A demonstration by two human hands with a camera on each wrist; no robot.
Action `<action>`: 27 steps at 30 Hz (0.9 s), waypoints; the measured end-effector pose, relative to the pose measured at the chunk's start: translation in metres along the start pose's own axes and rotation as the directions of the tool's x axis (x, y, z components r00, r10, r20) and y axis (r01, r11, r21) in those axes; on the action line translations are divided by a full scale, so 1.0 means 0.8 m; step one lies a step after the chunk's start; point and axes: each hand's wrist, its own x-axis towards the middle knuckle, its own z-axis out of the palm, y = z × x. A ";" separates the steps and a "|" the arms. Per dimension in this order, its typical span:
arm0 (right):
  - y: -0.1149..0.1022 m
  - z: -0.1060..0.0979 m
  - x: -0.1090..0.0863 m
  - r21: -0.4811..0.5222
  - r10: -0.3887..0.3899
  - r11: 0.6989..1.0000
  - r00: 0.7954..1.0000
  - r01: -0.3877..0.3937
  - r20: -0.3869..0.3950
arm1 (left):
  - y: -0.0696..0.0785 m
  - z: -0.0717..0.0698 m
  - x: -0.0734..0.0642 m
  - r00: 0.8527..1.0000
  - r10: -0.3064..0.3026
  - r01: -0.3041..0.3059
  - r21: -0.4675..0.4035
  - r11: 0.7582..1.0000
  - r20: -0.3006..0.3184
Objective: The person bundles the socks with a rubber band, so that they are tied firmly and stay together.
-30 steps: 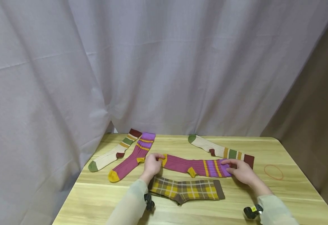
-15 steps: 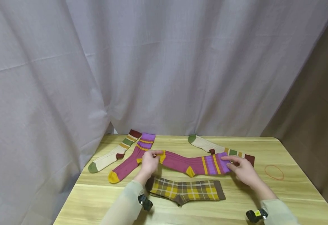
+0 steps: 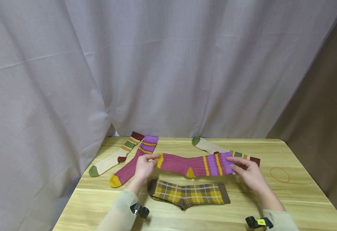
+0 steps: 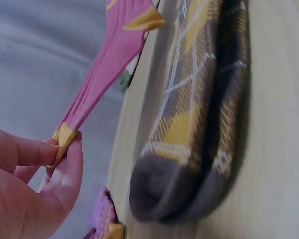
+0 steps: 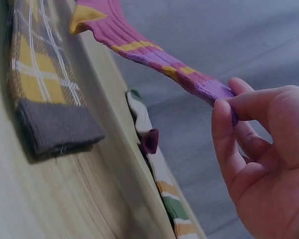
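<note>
A magenta sock (image 3: 175,164) with a yellow heel, a yellow toe and a purple striped cuff is stretched between both hands, raised off the table. My left hand (image 3: 144,167) pinches its yellow toe (image 4: 65,137) between thumb and fingers. At the other end my right hand (image 3: 250,175) pinches the purple cuff (image 5: 217,89). Below it, nearer to me, a yellow and brown plaid pair of socks (image 3: 187,194) lies flat, one sock on the other. To the left, a matching magenta sock (image 3: 131,166) lies on the table, partly behind my left hand.
A cream sock (image 3: 108,163) with a green toe lies at the left. Another cream sock (image 3: 209,146) lies at the back right, partly covered by the raised sock. An orange rubber band (image 3: 280,175) is on the wooden table (image 3: 301,199) at the right. Grey curtain (image 3: 168,80) hangs behind.
Both hands have lifted the magenta sock from the table and shifted it slightly left. The left hand has moved left off the plaid socks' toe end. The other socks stay put.
</note>
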 end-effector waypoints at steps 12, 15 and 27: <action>-0.011 -0.002 -0.011 -0.032 -0.025 0.999 1.000 0.025 0.005 | 0.007 -0.015 -0.013 0.999 0.012 -0.008 -0.102 0.995 0.039; -0.009 -0.001 -0.016 -0.018 -0.004 1.000 1.000 0.004 0.008 | 0.006 -0.020 -0.020 0.999 0.015 -0.011 -0.102 0.995 0.043; -0.007 0.003 -0.016 0.044 0.020 0.999 0.998 -0.022 0.051 | -0.014 -0.029 -0.035 1.000 0.000 0.005 -0.152 0.988 0.032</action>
